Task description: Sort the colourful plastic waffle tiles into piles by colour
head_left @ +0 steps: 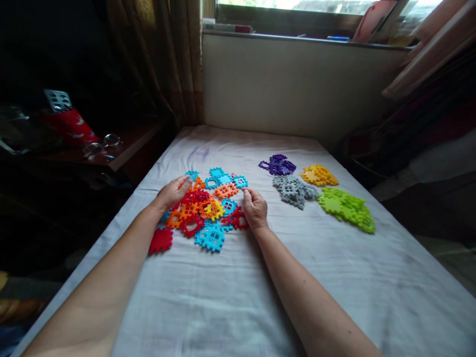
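Note:
A mixed pile of interlocking plastic building tiles, in red, orange, blue and yellow, lies on the sheet-covered bed between my hands. My left hand (173, 192) rests at the pile's left edge with its fingers stretched out, near an orange tile (198, 184). At the right edge, my right hand (256, 208) is closed with its fingers curled in, beside a blue tile (240, 181) and a red tile (240, 218). Whatever the curled fingers may hold is hidden. A blue window tile (210, 237) and a flat red tile (161, 240) lie at the pile's near side.
To the right are single-colour groups: purple tiles (279, 164), grey tiles (292, 190), yellow tiles (319, 175) and green tiles (344, 207). Eyeglasses (102, 146) and a red pouch (72, 128) sit on a dark side table at left. A wall (278, 84) closes off the bed's far end.

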`<state>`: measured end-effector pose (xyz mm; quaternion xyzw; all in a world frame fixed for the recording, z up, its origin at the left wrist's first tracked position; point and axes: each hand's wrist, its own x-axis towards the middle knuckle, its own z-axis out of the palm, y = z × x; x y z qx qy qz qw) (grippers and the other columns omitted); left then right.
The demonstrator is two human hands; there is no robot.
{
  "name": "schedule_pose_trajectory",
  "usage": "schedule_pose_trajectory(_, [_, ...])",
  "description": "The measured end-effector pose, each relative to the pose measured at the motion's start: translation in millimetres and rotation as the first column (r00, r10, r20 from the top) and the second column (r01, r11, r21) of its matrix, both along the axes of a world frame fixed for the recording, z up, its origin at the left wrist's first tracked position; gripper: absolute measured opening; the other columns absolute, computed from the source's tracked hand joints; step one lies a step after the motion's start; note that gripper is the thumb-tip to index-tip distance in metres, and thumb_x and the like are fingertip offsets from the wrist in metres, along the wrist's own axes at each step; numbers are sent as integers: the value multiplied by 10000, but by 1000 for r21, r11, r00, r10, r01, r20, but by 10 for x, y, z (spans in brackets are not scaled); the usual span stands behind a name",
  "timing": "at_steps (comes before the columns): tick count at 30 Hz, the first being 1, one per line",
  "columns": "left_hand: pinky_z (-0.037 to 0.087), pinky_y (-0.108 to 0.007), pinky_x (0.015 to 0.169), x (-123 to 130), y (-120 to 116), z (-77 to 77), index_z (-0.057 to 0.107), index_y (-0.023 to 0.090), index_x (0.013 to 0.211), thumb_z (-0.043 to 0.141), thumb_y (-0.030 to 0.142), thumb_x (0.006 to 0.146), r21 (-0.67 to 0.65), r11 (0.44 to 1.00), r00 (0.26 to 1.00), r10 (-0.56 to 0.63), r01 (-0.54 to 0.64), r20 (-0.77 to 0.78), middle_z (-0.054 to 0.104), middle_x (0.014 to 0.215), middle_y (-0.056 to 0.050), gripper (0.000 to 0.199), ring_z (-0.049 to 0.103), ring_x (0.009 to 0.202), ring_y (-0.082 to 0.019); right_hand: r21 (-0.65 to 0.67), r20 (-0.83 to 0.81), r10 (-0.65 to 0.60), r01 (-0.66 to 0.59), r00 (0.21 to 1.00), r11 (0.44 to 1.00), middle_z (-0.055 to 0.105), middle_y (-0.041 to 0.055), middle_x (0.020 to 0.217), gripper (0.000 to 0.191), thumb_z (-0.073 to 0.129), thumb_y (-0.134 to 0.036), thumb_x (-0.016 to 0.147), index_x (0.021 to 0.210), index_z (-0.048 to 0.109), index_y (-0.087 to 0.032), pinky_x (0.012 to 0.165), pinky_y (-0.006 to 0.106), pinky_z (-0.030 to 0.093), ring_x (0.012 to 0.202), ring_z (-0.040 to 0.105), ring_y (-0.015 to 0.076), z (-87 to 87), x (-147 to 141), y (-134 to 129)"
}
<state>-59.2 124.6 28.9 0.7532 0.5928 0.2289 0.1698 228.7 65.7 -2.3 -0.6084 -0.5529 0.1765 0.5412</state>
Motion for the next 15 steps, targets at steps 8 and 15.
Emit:
schedule_pose_trajectory(8, [392,-426,1148,-196,-639,-163,652,178,1232,394,748,851,116,977,969,158,-182,192,635,1360,-132,732,548,1309,-285,-52,99,122,-117,988,992,745,62,998,287,537,-331,873,1058,727,-218,855,351,549,857,680,202,-13,-34,-547])
schedule_pose_trajectory(15, [459,-324,1070,164,-762,-131,647,169,1208,394,588,936,148,888,763,276,-435,584,689,1250,-107,561,613,1209,-219,-16,152,152,-151,977,988,724,73,1151,303,537,-270,852,1096,714,-230,921,377,540,1058,662,227,64,95,-798])
